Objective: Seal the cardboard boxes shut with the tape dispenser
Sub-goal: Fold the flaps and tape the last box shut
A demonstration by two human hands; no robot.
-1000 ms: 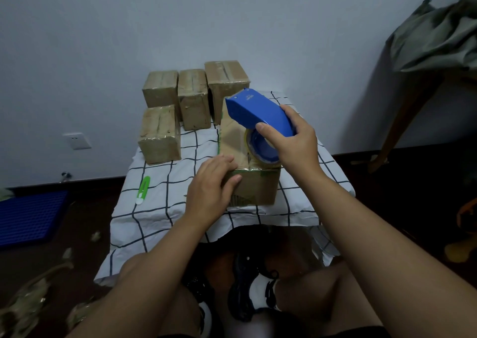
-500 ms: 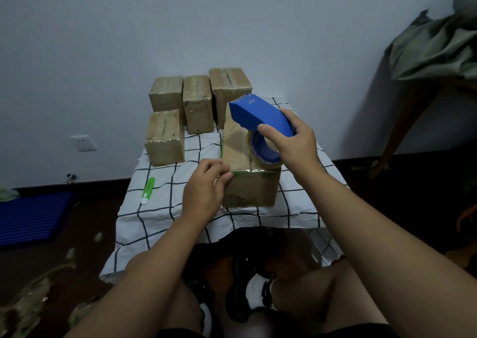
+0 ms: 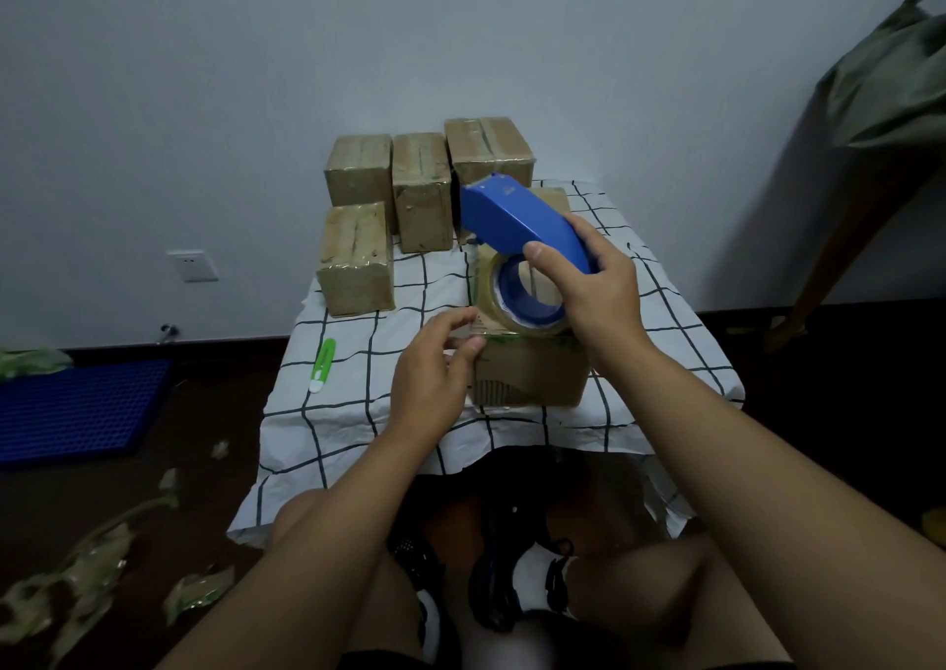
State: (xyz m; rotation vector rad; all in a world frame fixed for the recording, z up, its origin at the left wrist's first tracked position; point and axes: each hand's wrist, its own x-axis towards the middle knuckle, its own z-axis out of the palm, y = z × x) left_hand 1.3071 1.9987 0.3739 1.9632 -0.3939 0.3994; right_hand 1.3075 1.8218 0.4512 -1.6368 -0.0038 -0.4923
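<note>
A blue tape dispenser [image 3: 517, 219] with a roll of clear tape [image 3: 517, 301] is gripped by my right hand [image 3: 596, 285], just over the top of the near cardboard box [image 3: 532, 375]. That box stands at the front of the table, on the checked cloth [image 3: 358, 413]. At the box's near left top corner is my left hand [image 3: 435, 367], fingers pinched together at the edge; whether they hold a tape end I cannot tell. Several wrapped cardboard boxes [image 3: 358, 260] stand at the back of the table.
A green and white utility knife [image 3: 322, 365] lies on the cloth to the left. Crumpled scraps of tape [image 3: 97, 572] litter the dark floor at left, near a blue mat [image 3: 77, 403]. My knees and shoes are under the table's front edge. A wall stands close behind.
My left hand has slipped from the box's top down to its near left corner. My right hand has tilted the dispenser lower over the box.
</note>
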